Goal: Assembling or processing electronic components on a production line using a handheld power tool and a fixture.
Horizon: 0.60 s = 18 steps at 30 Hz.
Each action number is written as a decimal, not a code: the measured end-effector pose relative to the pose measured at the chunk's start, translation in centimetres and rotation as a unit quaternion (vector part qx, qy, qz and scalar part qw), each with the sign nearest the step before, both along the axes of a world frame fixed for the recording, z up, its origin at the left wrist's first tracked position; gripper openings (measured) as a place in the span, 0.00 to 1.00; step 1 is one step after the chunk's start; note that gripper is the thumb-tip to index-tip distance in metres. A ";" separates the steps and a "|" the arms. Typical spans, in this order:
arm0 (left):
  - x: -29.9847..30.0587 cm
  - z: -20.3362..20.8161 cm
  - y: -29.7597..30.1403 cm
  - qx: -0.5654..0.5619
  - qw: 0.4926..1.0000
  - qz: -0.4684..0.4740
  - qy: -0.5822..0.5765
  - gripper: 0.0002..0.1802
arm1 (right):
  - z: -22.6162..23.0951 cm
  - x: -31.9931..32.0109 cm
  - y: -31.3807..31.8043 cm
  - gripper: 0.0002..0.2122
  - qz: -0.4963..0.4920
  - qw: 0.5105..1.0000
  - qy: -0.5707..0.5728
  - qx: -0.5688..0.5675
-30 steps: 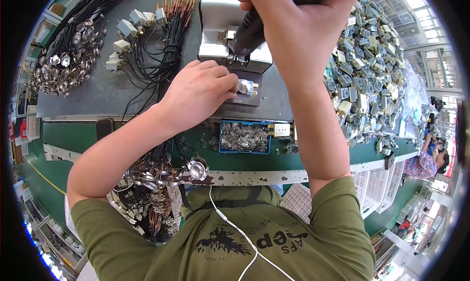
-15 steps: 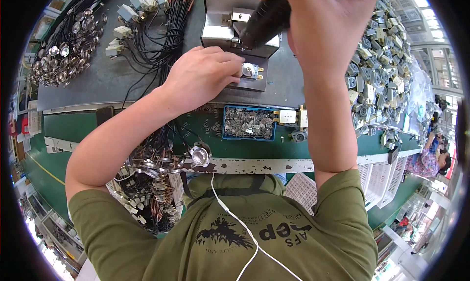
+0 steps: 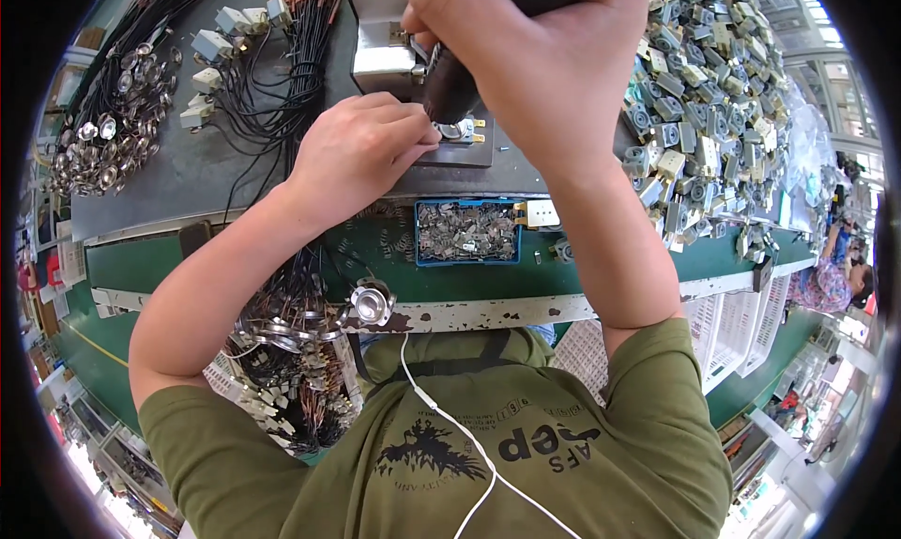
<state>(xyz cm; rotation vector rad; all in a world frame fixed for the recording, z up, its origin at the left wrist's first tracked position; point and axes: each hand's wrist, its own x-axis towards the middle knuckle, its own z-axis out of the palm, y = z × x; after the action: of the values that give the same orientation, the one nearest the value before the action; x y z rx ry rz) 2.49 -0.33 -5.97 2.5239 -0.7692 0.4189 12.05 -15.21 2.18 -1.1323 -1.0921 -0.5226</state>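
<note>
My right hand (image 3: 554,60) is wrapped round a thick black electric screwdriver (image 3: 450,90), which points downward beside my left fingertips. Fingers pressed together, my left hand (image 3: 366,135) rests at a flat metal block (image 3: 465,156); what it pinches is hidden under the fingers. A small component with a round silver top and brass tabs (image 3: 462,130) sits on that block, right by the left fingertips and the tool. The tip of the screwdriver is hidden between hand and component. Behind stands a silver metal box (image 3: 385,62), partly covered by my right hand.
A blue tray (image 3: 419,257) of small metal pieces lies in front of the block. Black wires (image 3: 305,69) with white connectors and round metal cups (image 3: 108,126) lie left. Grey and white switch-like parts (image 3: 694,116) heap up at right. A wired metal cup (image 3: 371,302) rests on the front rail.
My right hand has brought the screwdriver from the metal box nearer to me, down to the component by my left fingertips. My left hand stays at the block. The whole view has shifted slightly.
</note>
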 end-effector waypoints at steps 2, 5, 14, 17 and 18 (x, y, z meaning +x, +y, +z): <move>-0.2 -0.2 0.2 0.006 1.000 0.003 0.005 0.05 | -0.3 -0.5 0.0 0.30 0.012 1.000 -0.023 -0.006; -0.2 0.0 0.1 0.009 1.000 0.006 -0.007 0.05 | -0.1 0.6 0.6 0.34 -0.050 0.993 -0.095 -0.057; -0.5 1.7 -0.9 -0.030 0.969 0.143 0.201 0.09 | 1.9 -1.3 0.6 0.33 0.117 0.955 0.251 -0.107; 0.6 1.7 -0.2 0.039 0.971 0.101 0.213 0.15 | 1.6 -2.1 0.5 0.32 -0.019 0.974 0.158 -0.163; 0.8 1.8 0.0 0.101 0.962 0.082 0.239 0.16 | 1.3 -2.1 0.6 0.32 0.016 0.973 0.188 -0.133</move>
<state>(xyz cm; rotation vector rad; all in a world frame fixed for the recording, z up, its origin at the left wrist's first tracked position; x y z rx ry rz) 3.32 -0.38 -4.18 2.7243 -0.4323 -0.2308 9.99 -14.57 3.45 -1.3805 -0.8613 -0.1261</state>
